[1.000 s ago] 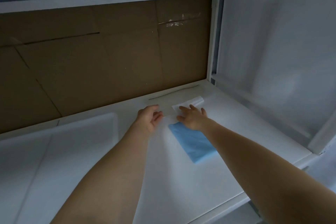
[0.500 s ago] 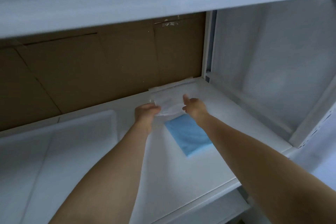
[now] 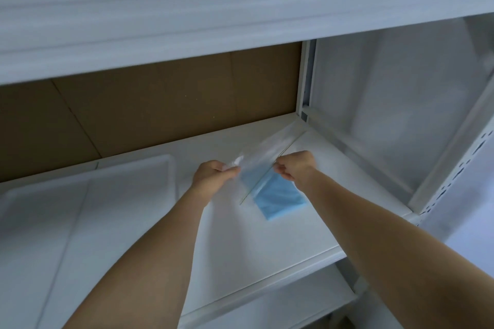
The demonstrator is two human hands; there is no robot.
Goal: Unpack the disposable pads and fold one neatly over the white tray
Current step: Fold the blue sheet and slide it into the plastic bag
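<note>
Left hand: fingers clenched on the left edge of the clear plastic wrapper, raised above the shelf.
Right hand: fingers pinched on the wrapper's right edge, so the film is stretched between the two hands.
Blue pad: folded, lying flat on the shelf just near of the hands, partly seen through the wrapper.
White tray: on the shelf at the left, apart from the pad.
Cardboard: brown panel at the far side.

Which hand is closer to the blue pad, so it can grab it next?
The right hand, probably. It sits just above the blue pad, while the left hand is farther off, toward the white tray. Both hands are pinching the clear bag, so one must let go first.
</note>
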